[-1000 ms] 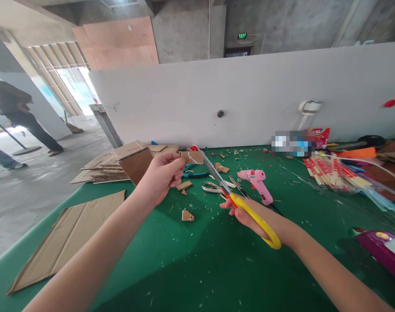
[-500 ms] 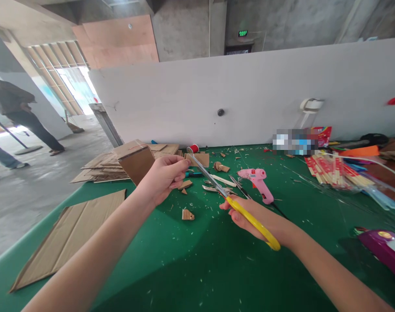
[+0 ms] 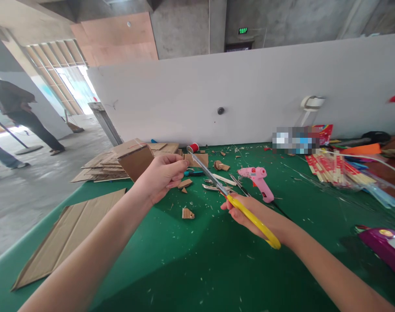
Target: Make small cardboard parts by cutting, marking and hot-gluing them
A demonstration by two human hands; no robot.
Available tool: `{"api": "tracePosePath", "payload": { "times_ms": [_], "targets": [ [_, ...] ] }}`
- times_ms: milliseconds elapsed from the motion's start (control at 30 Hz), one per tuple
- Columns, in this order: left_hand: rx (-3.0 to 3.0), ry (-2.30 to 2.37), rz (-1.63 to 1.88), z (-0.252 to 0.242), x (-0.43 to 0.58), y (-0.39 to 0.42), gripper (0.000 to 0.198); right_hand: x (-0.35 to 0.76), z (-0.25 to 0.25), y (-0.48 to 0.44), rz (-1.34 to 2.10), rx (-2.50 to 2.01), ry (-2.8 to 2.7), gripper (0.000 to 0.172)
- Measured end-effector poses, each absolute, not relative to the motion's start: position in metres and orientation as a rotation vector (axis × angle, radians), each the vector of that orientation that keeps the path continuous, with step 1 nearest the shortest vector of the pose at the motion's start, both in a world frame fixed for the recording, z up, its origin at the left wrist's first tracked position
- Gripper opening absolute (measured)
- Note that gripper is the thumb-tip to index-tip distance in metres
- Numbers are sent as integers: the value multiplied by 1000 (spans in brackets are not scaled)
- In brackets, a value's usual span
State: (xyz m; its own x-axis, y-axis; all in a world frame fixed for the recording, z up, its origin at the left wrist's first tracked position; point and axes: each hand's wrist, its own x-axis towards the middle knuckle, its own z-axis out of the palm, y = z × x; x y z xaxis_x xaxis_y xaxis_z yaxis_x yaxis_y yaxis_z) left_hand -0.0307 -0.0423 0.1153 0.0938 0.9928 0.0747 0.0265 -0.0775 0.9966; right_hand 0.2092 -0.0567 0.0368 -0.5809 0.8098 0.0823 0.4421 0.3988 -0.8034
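One head-worn camera looks forward and slightly down over the green counter from its near edge. The left hand and right hand sit mid-frame, close to the lens. The view faces the white partition; floor shows at left.

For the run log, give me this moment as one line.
left hand: pinches small cardboard piece | right hand: grips yellow scissors, blades against the piece | nearby: pink glue gun, green table

One scissors, one glue gun
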Motion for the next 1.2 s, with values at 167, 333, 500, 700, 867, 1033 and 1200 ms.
{"api": "tracePosePath", "payload": {
  "times_ms": [167, 333, 500, 700, 867, 1033, 1200],
  "targets": [
    [1350, 1138, 1171, 117, -30, -44, 26, 211, 32, -51, 984, -1100, -2248, 53],
    [1352, 1175, 1154, 121, -28, -46, 27, 211, 31, -48, 938, -1107, -2301, 48],
    [1356, 1177, 1152, 122, -28, -47, 29, 210, 31, -50, 909, -1134, -2320, 50],
    [1357, 1154, 1139, 121, -30, -47, 27, 209, 31, -51, 871, -1129, -2349, 54],
    [1353, 1171, 1148, 123, -30, -47, 25, 208, 32, -53, 754, -1138, -2381, 54],
    [1335, 1182, 1160, 125, -29, -49, 24, 206, 32, -55, 691, -1174, -2394, 51],
    [1327, 1166, 1146, 123, -31, -48, 27, 206, 31, -55, 662, -1223, -2389, 48]
  ]
}}
